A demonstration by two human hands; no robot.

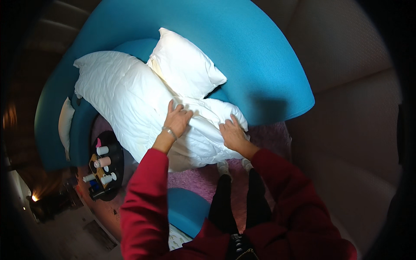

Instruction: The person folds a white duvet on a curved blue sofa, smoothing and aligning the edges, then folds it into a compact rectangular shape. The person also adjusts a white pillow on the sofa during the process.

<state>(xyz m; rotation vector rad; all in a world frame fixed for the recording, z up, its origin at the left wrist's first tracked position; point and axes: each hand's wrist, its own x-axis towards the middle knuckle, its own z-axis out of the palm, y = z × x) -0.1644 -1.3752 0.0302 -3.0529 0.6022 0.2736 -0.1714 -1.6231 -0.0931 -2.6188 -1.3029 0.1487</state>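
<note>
A puffy white duvet (pixel 120 87) lies across the seat of a curved blue sofa (pixel 240 42) and hangs down over its front. My left hand (pixel 177 119), with a bracelet at the wrist, grips the cloth near the middle, its index finger stretched out. At the duvet's right end, my right hand (pixel 233 132) has hold of the bunched cloth, index finger also extended. Between the two hands runs a loose fold. Just beyond them a white pillow (pixel 185 63) leans against the sofa back, touching the duvet. Cloth under both palms is hidden.
To the left, a dark round table (pixel 115 162) bears white mugs (pixel 102 150), a pink bottle (pixel 103 162) and a wooden tray (pixel 93 159). Another white cushion (pixel 66 125) rests on the sofa's left part. A blue rounded seat (pixel 187 208) stands behind my left arm, on a purple rug (pixel 195 182).
</note>
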